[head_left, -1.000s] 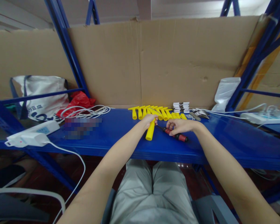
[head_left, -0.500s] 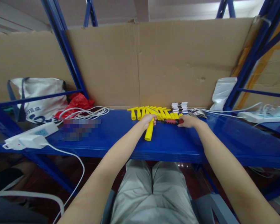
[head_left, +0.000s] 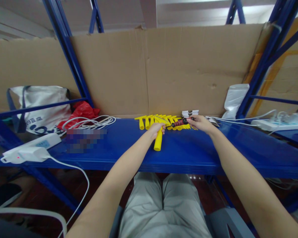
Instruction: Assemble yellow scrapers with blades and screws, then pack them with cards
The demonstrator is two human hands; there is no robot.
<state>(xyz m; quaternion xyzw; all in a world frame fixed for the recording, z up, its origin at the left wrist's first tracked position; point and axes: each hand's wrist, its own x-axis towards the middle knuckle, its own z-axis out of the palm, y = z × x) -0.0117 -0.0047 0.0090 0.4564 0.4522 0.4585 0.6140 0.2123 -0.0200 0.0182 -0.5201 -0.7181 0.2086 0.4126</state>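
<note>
My left hand [head_left: 156,130] is closed around a yellow T-shaped scraper [head_left: 158,142], whose round handle points down towards the desk's front edge. In my right hand [head_left: 200,123] is a screwdriver [head_left: 178,122] with a red and black handle, gripped near its back end. Its shaft points left, and the tip reaches the scraper's head beside my left fingers; whether they touch I cannot tell. Right behind both hands lies a row of more yellow scrapers [head_left: 141,123]. A stack of small white packets with black bands [head_left: 190,113] sits behind my right hand.
Blue shelf top [head_left: 124,148] carries it all, with a cardboard wall [head_left: 109,72] behind. Left are a cloth bag [head_left: 47,105], a red plastic bag [head_left: 80,112], coiled white cable [head_left: 99,122] and a power strip [head_left: 32,148]. A white pouch [head_left: 235,99] and another power strip [head_left: 280,125] stand right.
My right hand has lifted and tilted the screwdriver, so its handle end is higher and its shaft slants down towards the scraper. My left hand stays nearly in place.
</note>
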